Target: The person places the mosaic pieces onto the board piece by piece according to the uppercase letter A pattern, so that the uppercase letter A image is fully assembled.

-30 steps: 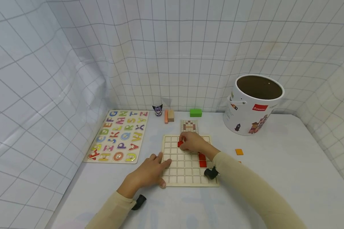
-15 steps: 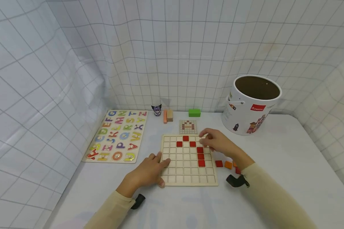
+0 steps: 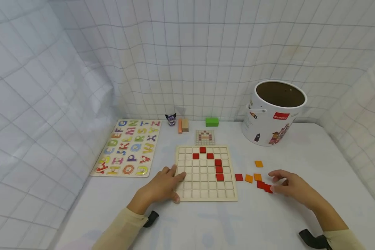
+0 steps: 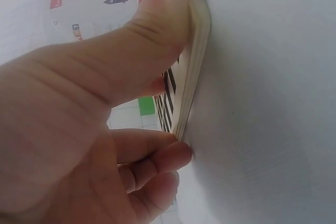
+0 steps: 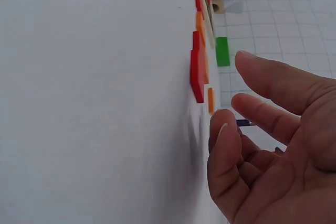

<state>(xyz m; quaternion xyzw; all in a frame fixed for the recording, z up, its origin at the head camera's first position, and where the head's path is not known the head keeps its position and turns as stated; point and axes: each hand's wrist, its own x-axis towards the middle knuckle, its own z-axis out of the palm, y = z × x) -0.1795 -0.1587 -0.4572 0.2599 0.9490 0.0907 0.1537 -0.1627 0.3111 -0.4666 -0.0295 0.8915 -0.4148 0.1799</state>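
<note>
A pale wooden grid board lies on the table in the head view, with several red square tiles set in its cells. My left hand rests on the board's left edge with fingers spread; in the left wrist view the thumb lies over a corner. To the right of the board, my right hand hovers at a loose red tile, its fingers relaxed and parted. The right wrist view shows a gap between the fingers and that red tile. More loose red and orange tiles lie beside it.
A small pattern card lies behind the board. On the left is an alphabet puzzle board. A white bucket stands back right. A green block, an orange stick, a wooden block and a small figurine line the back.
My right hand has moved off the board to the loose tiles on the right, leaving a red tile placed in the upper middle of the grid. The left hand has stayed still.
</note>
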